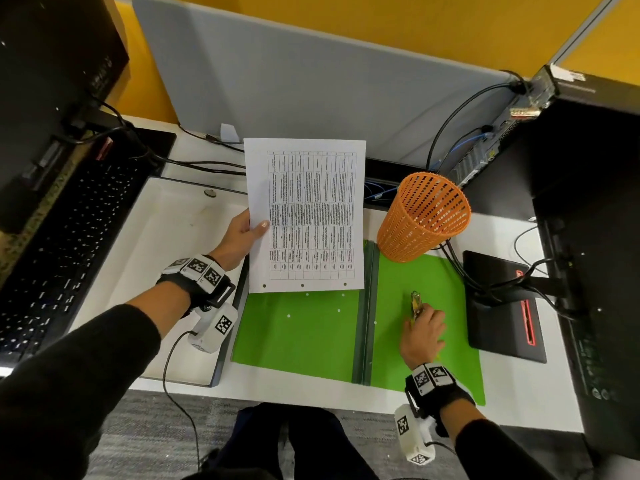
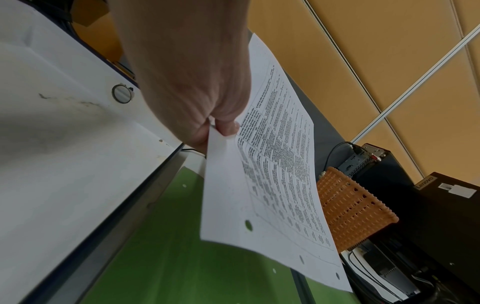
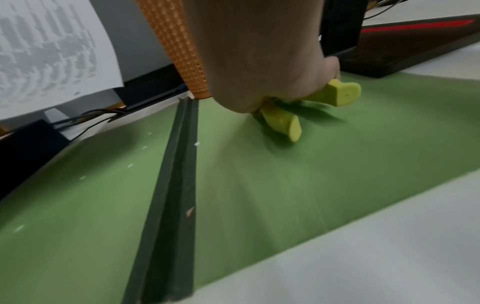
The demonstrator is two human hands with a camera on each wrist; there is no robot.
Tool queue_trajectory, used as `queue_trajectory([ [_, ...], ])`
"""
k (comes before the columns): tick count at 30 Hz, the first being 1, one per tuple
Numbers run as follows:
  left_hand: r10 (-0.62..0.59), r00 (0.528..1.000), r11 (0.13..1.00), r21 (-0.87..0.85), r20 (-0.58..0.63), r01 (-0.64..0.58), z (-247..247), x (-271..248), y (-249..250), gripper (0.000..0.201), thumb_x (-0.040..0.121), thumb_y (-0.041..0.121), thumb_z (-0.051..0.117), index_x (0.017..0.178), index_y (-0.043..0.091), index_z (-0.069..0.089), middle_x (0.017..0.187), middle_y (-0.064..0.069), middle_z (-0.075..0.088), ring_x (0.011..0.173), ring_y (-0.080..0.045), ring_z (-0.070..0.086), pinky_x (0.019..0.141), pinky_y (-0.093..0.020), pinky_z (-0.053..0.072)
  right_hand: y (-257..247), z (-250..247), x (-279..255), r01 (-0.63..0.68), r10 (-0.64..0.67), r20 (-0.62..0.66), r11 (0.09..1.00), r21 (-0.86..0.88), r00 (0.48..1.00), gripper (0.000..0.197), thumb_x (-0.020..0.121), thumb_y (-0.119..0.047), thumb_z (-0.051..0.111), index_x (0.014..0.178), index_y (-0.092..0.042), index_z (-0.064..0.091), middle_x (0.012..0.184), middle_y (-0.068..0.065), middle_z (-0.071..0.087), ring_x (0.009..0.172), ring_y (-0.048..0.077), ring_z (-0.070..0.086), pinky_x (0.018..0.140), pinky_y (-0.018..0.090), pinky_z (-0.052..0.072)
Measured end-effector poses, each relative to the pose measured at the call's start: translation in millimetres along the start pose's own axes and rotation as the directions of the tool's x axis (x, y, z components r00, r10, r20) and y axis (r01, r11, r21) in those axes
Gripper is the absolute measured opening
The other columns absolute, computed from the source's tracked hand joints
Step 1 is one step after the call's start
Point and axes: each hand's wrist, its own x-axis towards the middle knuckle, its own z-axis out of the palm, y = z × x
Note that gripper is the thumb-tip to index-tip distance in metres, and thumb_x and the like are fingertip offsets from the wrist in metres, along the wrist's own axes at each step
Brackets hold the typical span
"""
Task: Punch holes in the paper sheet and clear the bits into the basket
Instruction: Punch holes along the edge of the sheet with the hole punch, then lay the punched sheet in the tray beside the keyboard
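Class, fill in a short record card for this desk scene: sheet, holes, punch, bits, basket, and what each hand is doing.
Sheet: white printed paper sheet, lifted above the open green folder
Holes: three along its near edge
Left hand: pinches the sheet's left edge
Right hand: grips the yellow-handled hole punch on the folder
Bits: small white paper dots scattered on the folder
Basket: orange mesh plastic basket, tilted, at the folder's far edge

A folder (image 1: 304, 327) lies open on the tabletop (image 1: 311, 396); the basket (image 1: 420, 220) stands at its far right corner, the paper sheet (image 1: 304, 216) above its left half, bits (image 1: 289, 315) scattered on it.
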Motion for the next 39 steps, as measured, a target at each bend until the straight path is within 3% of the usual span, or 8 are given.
queue_trajectory([
  [8, 0.005, 1.000, 1.000, -0.007, 0.025, -0.005, -1, -2, 1, 0.040, 0.097, 0.000, 0.043, 0.137, -0.002, 0.039, 0.115, -0.004, 0.061, 0.101, -0.015, 0.062, 0.094, -0.041, 0.051, -1, -1, 16, -0.119, 0.119, -0.011, 0.986, -0.114, 0.993, 0.042, 0.085, -0.021, 0.058, 0.119, -0.002, 0.043, 0.120, 0.021, 0.043, 0.113, 0.035, 0.040, 0.097, 0.050, 0.033],
  [10, 0.005, 0.999, 1.000, -0.009, 0.031, -0.004, -3, -1, 3, 0.040, 0.097, 0.001, 0.043, 0.137, 0.000, 0.041, 0.113, 0.001, 0.063, 0.097, -0.009, 0.065, 0.091, -0.037, 0.053, -21, -10, 18, 0.059, -0.053, -0.116, 0.997, 0.044, 0.992, 0.034, 0.087, -0.020, 0.054, 0.115, -0.003, 0.050, 0.116, 0.018, 0.050, 0.112, 0.034, 0.045, 0.096, 0.047, 0.033],
  [13, 0.001, 0.998, 1.000, -0.025, 0.070, 0.001, -6, -1, 9, 0.037, 0.097, 0.000, 0.043, 0.134, 0.003, 0.044, 0.101, 0.013, 0.071, 0.091, -0.003, 0.069, 0.081, -0.026, 0.058, -71, -36, 20, 0.394, -0.375, -0.149, 0.752, 0.529, 0.915, 0.027, 0.092, -0.019, 0.046, 0.113, -0.005, 0.056, 0.104, 0.007, 0.061, 0.100, 0.027, 0.058, 0.085, 0.034, 0.043],
  [18, 0.016, 0.995, 1.000, -0.006, 0.094, -0.016, -4, 0, 26, 0.039, 0.097, 0.000, 0.043, 0.135, 0.000, 0.042, 0.113, 0.002, 0.063, 0.091, -0.003, 0.068, 0.080, -0.024, 0.058, -158, -81, 34, 0.108, -0.502, 0.196, 0.513, 0.851, 0.842, 0.066, 0.088, -0.025, 0.060, 0.142, -0.016, 0.023, 0.132, 0.006, 0.050, 0.116, 0.015, 0.053, 0.096, 0.032, 0.045],
  [23, 0.093, 0.994, 0.995, 0.020, 0.050, -0.094, 0, -3, 40, 0.037, 0.096, 0.002, 0.045, 0.133, 0.002, 0.044, 0.115, 0.003, 0.062, 0.092, 0.000, 0.068, 0.079, -0.023, 0.058, -192, -96, 32, 0.234, -0.528, 0.018, 0.406, 0.883, 0.849, 0.034, 0.087, -0.002, 0.058, 0.120, -0.003, 0.049, 0.113, 0.011, 0.065, 0.104, 0.021, 0.064, 0.091, 0.042, 0.053],
  [31, 0.251, 0.965, 0.962, 0.134, -0.079, -0.239, 24, -7, 14, 0.036, 0.098, 0.005, 0.044, 0.134, 0.000, 0.045, 0.130, -0.012, 0.056, 0.122, -0.024, 0.054, 0.104, -0.037, 0.044, -179, -67, 13, 0.336, -0.462, -0.118, 0.425, 0.841, 0.879, 0.034, 0.088, 0.003, 0.054, 0.119, -0.010, 0.051, 0.116, 0.001, 0.061, 0.108, 0.013, 0.060, 0.091, 0.028, 0.052],
  [36, 0.094, 0.995, 0.958, 0.274, -0.039, -0.079, 21, -2, -16, 0.052, 0.097, 0.005, 0.046, 0.146, 0.001, 0.029, 0.140, -0.014, 0.049, 0.127, -0.024, 0.048, 0.111, -0.045, 0.037, -160, -42, 18, 0.333, -0.427, -0.082, 0.556, 0.762, 0.901, 0.019, 0.090, -0.002, 0.053, 0.103, -0.015, 0.057, 0.098, 0.008, 0.065, 0.094, 0.027, 0.063, 0.087, 0.052, 0.051],
  [39, 0.083, 0.996, 0.955, 0.287, -0.046, -0.066, 16, -1, -14, 0.042, 0.097, 0.001, 0.045, 0.139, -0.002, 0.041, 0.134, -0.017, 0.054, 0.125, -0.030, 0.051, 0.108, -0.046, 0.039, -158, -43, 20, 0.352, -0.422, -0.103, 0.569, 0.743, 0.901, 0.011, 0.091, -0.001, 0.051, 0.093, -0.008, 0.059, 0.091, 0.015, 0.065, 0.089, 0.039, 0.061, 0.082, 0.056, 0.051],
])
